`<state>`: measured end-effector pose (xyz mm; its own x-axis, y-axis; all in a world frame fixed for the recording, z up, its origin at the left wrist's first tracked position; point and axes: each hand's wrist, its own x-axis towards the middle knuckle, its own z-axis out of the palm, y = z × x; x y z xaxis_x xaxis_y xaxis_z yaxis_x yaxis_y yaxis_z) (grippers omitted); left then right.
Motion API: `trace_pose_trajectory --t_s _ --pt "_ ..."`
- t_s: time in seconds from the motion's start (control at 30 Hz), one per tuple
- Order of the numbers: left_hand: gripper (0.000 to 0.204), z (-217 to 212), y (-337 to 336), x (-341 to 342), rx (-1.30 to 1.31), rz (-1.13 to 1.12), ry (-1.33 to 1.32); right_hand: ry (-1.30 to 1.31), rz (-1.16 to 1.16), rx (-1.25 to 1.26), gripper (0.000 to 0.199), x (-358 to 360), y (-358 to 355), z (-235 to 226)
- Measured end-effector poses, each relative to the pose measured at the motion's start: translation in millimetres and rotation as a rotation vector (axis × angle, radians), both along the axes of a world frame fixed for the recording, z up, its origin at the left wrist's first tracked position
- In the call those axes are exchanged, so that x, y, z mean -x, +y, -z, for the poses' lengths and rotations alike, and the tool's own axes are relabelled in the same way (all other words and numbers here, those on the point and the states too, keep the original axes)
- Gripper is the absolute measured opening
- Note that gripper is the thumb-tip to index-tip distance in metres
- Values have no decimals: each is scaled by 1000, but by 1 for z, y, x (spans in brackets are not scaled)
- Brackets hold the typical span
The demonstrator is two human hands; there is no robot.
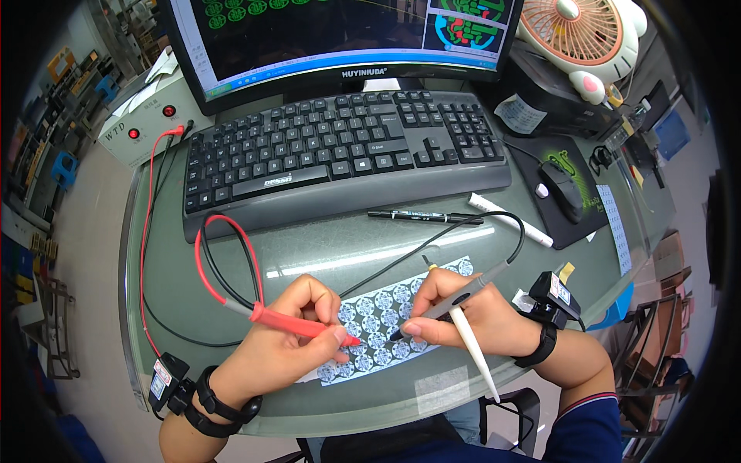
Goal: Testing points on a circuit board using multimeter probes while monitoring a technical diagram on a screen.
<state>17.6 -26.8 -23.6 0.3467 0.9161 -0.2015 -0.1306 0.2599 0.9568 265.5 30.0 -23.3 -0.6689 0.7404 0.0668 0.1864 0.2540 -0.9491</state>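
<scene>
My left hand [266,351] is closed around a red test probe [289,322], its tip over the left part of a white panel of round circuit boards [380,299]. From the other side, my right hand [494,320] pinches a grey and black test probe [463,295], tip down at the middle of the same panel. I cannot tell whether either tip touches. A white tapered stick [475,351] also sits in my right hand, its point toward the table's front edge. The panel lies slanted on the glass tabletop, partly covered by both hands.
Behind my hands are a black keyboard [340,147] and a monitor [324,46]. A black marker [424,217] and a white pen [511,220] lie before it. A mouse [561,190] rests at right, near a fan [575,31]. Probe leads run to a white box [147,116].
</scene>
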Motion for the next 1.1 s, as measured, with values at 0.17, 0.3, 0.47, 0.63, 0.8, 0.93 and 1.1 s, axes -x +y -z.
trace_pose_trajectory --t_s 0.17,0.3,0.47,0.63,0.8,0.93,1.1 --pt "19 3 2 -2 3 -10 0 -1 12 -1 22 -1 1 1" --pt "20 3 1 -2 0 -15 29 -15 17 -12 22 -1 0 2" --pt "20 3 1 -2 -16 -16 32 5 25 -11 22 0 0 2" --pt "22 1 2 -2 -6 3 51 -18 20 2 21 -1 0 0" --pt "21 4 0 -2 -41 1 68 -19 14 99 22 -2 -1 -5" --pt "21 5 0 -2 -64 -6 76 -16 -3 92 22 -1 -1 -4" --pt "22 4 1 -1 -63 11 91 -28 -3 110 22 -1 -1 -5"
